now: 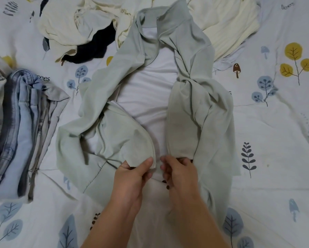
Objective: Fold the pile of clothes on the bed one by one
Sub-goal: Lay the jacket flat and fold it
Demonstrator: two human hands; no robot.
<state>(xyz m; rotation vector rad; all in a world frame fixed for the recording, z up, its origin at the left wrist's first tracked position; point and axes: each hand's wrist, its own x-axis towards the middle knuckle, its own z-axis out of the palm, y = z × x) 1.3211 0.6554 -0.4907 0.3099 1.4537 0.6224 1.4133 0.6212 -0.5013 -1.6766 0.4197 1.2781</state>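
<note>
Pale green jacket (189,72): laid open, collar away from the person, at the middle of the bed (275,140); the white lining is exposed between the two front panels. The right panel is twisted on itself about halfway up; the left panel is spread outward with a sleeve trailing left.

Left hand (132,178): set at the lower hem of the left front panel. The hem corner is pinched, thumb on top and fingers (148,175) curled beneath, closed on the cloth.

Right hand (180,172): set at the lower hem of the right front panel, just beside the left hand. The fingers are curled under the hem edge and clamped on it, the thumb pointing inward; the two hems are held near each other but apart.

Folded denim (23,126): stacked at the left edge of the bed, resting on a patterned grey garment (55,101).

Cream and dark clothes (75,33): an unfolded heap beyond the jacket collar, to the left.

Cream ribbed garment (230,27): beyond the jacket, to the right, partly under its shoulder.

Bed cover: white, printed with blue and yellow leaves and mushrooms.
</note>
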